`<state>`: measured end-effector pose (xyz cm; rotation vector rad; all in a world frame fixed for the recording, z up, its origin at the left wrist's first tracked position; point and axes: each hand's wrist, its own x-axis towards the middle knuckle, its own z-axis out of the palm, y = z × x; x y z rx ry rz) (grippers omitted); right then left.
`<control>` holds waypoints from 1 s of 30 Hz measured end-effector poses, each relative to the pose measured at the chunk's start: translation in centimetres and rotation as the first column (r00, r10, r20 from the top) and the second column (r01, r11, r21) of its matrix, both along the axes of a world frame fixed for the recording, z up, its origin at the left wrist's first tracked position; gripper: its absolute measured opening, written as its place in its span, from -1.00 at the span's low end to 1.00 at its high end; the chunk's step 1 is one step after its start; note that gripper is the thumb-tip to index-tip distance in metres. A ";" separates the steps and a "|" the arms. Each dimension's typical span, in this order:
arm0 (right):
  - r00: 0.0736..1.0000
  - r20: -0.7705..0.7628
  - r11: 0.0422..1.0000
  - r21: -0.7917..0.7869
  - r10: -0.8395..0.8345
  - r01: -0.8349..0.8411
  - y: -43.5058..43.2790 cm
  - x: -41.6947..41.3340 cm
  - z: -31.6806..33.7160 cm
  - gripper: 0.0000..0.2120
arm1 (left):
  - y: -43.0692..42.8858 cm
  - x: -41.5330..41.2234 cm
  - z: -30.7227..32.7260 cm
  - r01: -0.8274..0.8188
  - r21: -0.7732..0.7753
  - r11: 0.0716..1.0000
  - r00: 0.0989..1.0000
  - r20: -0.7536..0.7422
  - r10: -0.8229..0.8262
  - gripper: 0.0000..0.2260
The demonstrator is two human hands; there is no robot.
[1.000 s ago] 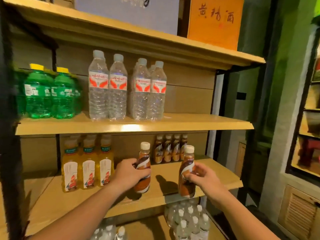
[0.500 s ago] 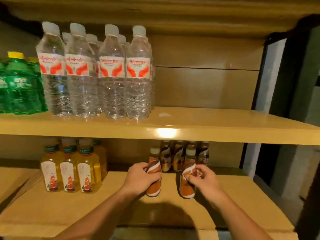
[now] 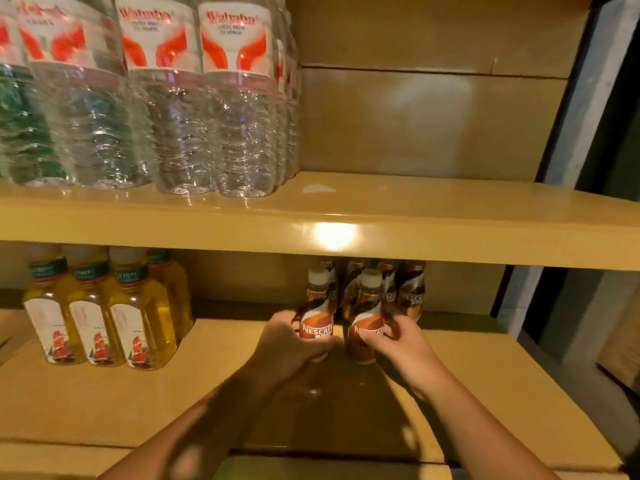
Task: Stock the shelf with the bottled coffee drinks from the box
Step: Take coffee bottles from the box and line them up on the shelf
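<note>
Two brown bottled coffee drinks with white caps stand upright on the lower wooden shelf (image 3: 485, 368). My left hand (image 3: 287, 344) is wrapped around the left coffee bottle (image 3: 317, 323). My right hand (image 3: 398, 344) grips the right coffee bottle (image 3: 365, 327). Both bottles sit side by side, directly in front of a row of several similar coffee bottles (image 3: 410, 292) at the back of the shelf. The box is out of view.
Several yellow drink bottles (image 3: 104, 317) stand on the same shelf to the left. The shelf above (image 3: 450, 223) holds clear water bottles (image 3: 194, 109) and green bottles (image 3: 14, 126) at far left. A dark frame post (image 3: 571, 133) bounds the right side.
Both hands have pushed the two coffee bottles farther back on the lower shelf, up to the rear row. The camera has moved closer and lower.
</note>
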<state>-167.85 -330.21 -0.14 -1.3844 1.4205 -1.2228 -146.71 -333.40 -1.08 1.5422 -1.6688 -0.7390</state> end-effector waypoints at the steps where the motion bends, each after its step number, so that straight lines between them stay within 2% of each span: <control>1: 1.000 -0.003 1.000 0.005 0.013 -0.013 0.2 -0.1 -0.3 -0.60 | 0.2 0.3 -0.7 0.025 -0.015 1.000 1.000 -0.002 -0.025 -0.38; 3: 0.999 -0.035 1.000 0.014 -0.002 0.003 0.3 -0.1 -1.2 -0.56 | 0.5 0.8 -1.5 0.042 -0.045 0.998 0.999 0.011 -0.041 -0.32; 6: 0.996 -0.058 0.998 -0.007 -0.061 0.060 0.1 0.3 -1.5 -0.56 | 0.1 1.1 -1.5 0.053 -0.094 0.994 0.998 0.038 -0.050 -0.43; 10: 0.994 -0.052 0.995 -0.005 -0.097 0.097 -0.9 0.6 -1.0 -0.61 | -1.5 0.8 -1.6 0.028 -0.057 0.998 0.999 0.029 -0.027 -0.54; 13: 0.993 -0.078 0.996 0.022 -0.084 0.086 -1.9 0.8 -0.8 -0.73 | -2.8 0.3 -1.8 0.013 0.029 1.000 0.998 -0.065 -0.011 -0.67; 17: 0.989 -0.113 0.995 0.029 -0.095 0.099 -3.0 0.9 -0.9 -0.92 | -3.5 -0.2 -1.4 0.015 0.033 0.999 0.995 -0.099 -0.012 -0.77; 20: 0.983 -0.136 0.989 0.062 -0.125 0.135 -3.7 1.0 -1.1 -0.87 | -3.9 -0.3 -1.3 0.028 0.007 1.000 0.986 -0.162 -0.027 -0.66; 23: 0.974 -0.159 0.983 0.072 -0.158 0.171 -4.3 1.1 -1.3 -0.82 | -3.9 -0.4 -1.3 0.048 -0.036 0.998 0.989 -0.138 -0.053 -0.54; 30: 0.969 -0.192 0.983 0.061 -0.159 0.173 -4.3 0.9 -1.3 -0.86 | -4.6 -0.1 -1.9 0.079 -0.045 0.996 0.991 -0.106 -0.084 -0.49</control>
